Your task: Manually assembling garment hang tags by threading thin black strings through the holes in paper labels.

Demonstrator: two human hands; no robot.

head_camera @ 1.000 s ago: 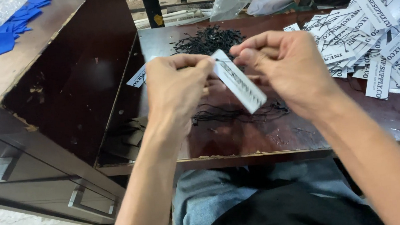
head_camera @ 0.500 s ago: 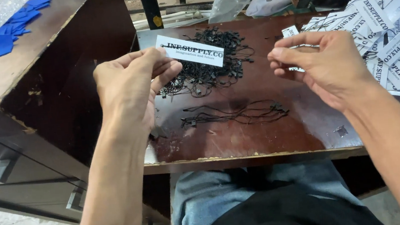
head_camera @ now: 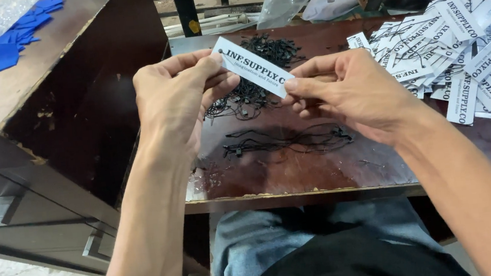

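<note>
White paper tag (head_camera: 253,66) with dark print sits in the upper middle of the frame, held tilted above the dark wooden table (head_camera: 380,161). Left hand (head_camera: 178,96) pinches its upper-left end, by the small punched hole, between thumb and fingertips. Right hand (head_camera: 355,94) grips the lower-right end with thumb and forefinger. Behind the tag lies a heap of black string loops (head_camera: 259,58), and a few loose black strings (head_camera: 288,140) lie nearer the table edge, below the hands. At the upper right spreads a pile of printed tags (head_camera: 459,51). Blue pieces (head_camera: 14,37) rest on the cabinet top in the upper left.
</note>
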